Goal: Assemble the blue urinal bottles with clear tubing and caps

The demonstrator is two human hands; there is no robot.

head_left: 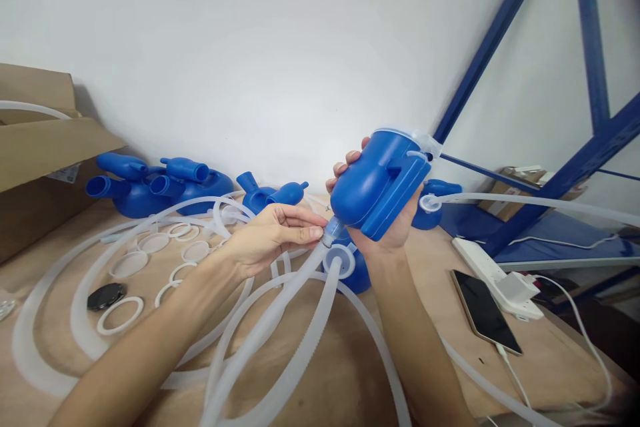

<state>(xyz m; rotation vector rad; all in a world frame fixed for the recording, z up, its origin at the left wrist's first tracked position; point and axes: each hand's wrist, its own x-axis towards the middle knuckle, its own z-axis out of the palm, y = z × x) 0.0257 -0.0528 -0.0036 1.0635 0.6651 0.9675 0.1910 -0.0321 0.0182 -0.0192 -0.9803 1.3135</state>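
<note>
My right hand (395,230) is wrapped round a blue plastic part (367,177), which is tilted with its narrow end down to the left. A clear connector (332,230) joins that end to a translucent hose (280,303). The fingers of my left hand (275,233) pinch the hose where it meets the connector. Just below, a second hose (315,327) runs into a white ring cap (340,261) on another blue part (357,273), partly hidden behind the held one.
Several blue bottles (135,197), white rings (120,315) and a black round object (106,295) lie left, beside a cardboard box (45,147). A phone (486,311), power strip (475,260) and blue metal rack (565,180) are right. Looping hoses cross the table.
</note>
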